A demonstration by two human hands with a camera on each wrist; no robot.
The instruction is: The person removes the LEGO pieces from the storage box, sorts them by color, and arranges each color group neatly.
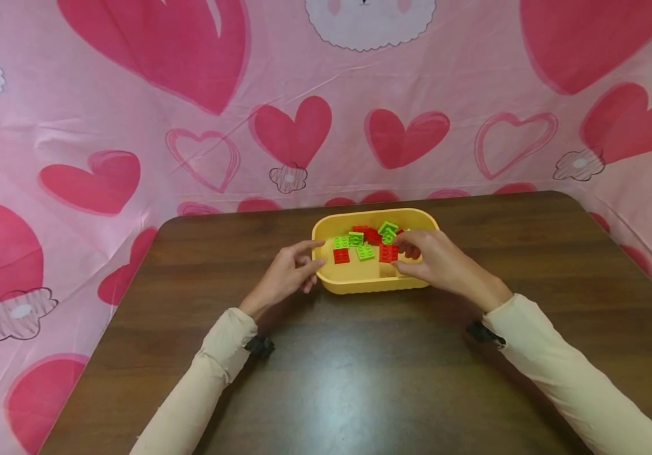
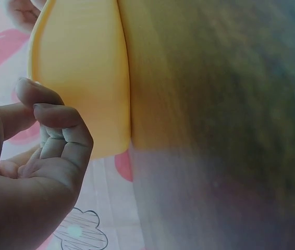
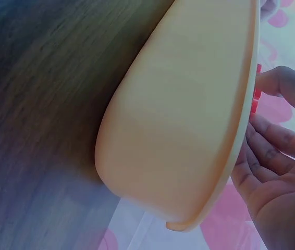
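Observation:
A yellow tub (image 1: 377, 285) stands on the table with several red and green toy building bricks in it. My left hand (image 1: 290, 268) is at the tub's left end, with index finger and thumb over the rim and the other fingers curled outside, holding it. In the left wrist view those curled fingers (image 2: 59, 117) lie against the tub's wall. My right hand (image 1: 436, 259) reaches over the tub's right end and pinches a red brick (image 1: 388, 253). The right wrist view shows this red brick (image 3: 256, 96) at rim height beside my fingertips, partly hidden by the rim.
Green bricks (image 1: 365, 253) and a red brick (image 1: 341, 256) lie in the tub, others heaped toward its back. The dark wooden table (image 1: 326, 354) stretches in front of the tub. A pink heart-patterned cloth (image 1: 348, 76) hangs behind and beside the table.

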